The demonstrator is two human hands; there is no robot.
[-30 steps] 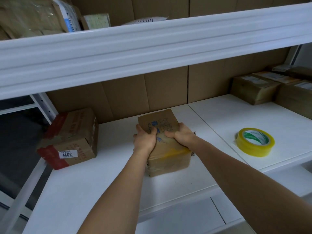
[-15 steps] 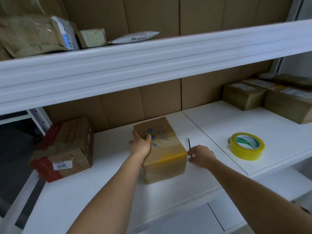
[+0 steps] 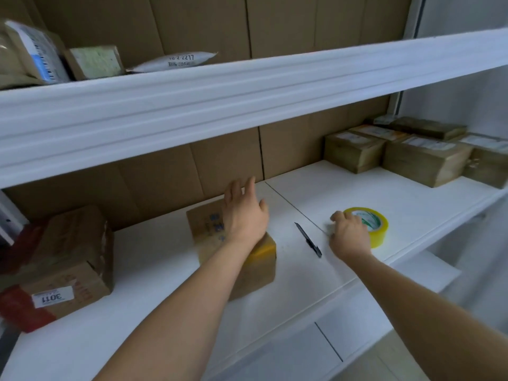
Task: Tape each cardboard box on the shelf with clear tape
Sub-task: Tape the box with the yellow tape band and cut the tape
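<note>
Box (image 3: 233, 254) mid-shelf w/ a yellowish tape band at its near end, looks done. Left hand (image 3: 243, 213) hovers flat over it, fingers spread, gripping nothing. Right hand (image 3: 347, 233) curls onto tape roll (image 3: 369, 225); knife (image 3: 308, 239) lies between. Red-taped box (image 3: 60, 268) left, boxes (image 3: 412, 155) far right maybe pending.

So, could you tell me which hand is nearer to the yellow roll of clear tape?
Right. The right hand touches the yellow roll of clear tape; the left hand is over the small cardboard box.
</note>
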